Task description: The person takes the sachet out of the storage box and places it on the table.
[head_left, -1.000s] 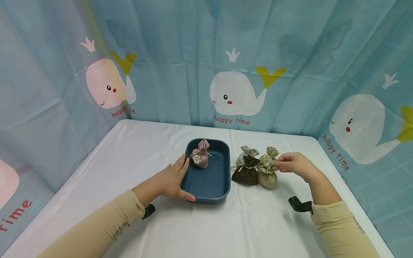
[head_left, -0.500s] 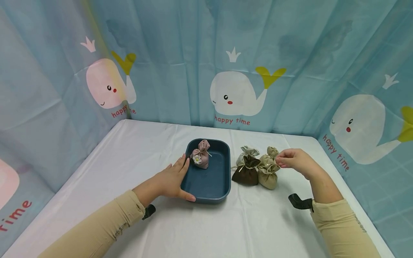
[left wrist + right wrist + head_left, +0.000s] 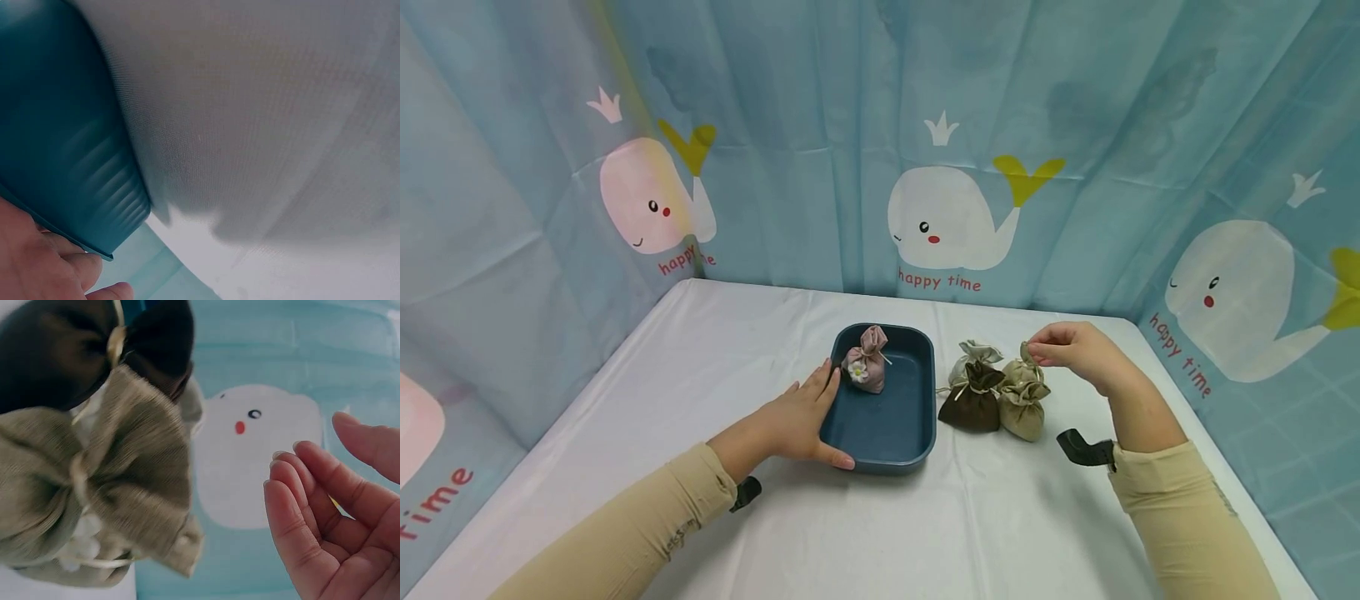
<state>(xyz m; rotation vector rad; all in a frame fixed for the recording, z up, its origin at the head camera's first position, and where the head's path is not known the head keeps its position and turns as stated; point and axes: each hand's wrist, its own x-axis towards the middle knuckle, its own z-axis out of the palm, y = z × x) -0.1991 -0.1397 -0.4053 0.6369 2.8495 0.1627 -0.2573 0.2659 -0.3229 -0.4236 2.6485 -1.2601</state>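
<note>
My left hand (image 3: 797, 421) rests on the left side of a dark blue tray (image 3: 910, 400), fingers spread along its rim and thumb at the near corner. Inside the tray, towards the far left, sits a pink drawstring pouch (image 3: 871, 373) with a white flower. Right of the tray, a dark brown pouch (image 3: 970, 410), a front beige pouch (image 3: 1022, 419), a rear beige pouch (image 3: 1013, 371) and a pale grey pouch (image 3: 979, 352) stand bunched together. My right hand (image 3: 1081, 354) is beside the rear beige pouch's top. Thumb and fingertips (image 3: 307, 450) are apart in the right wrist view, holding nothing.
A white cloth (image 3: 865, 533) covers the table. Blue curtains (image 3: 820, 208) printed with whales enclose its back and sides. Black wrist mounts (image 3: 1084, 450) stick out below both hands.
My right hand has moved away from the front beige pouch's top, up and slightly left to the rear beige pouch's top. My left hand, the tray and the pouches have stayed in place.
</note>
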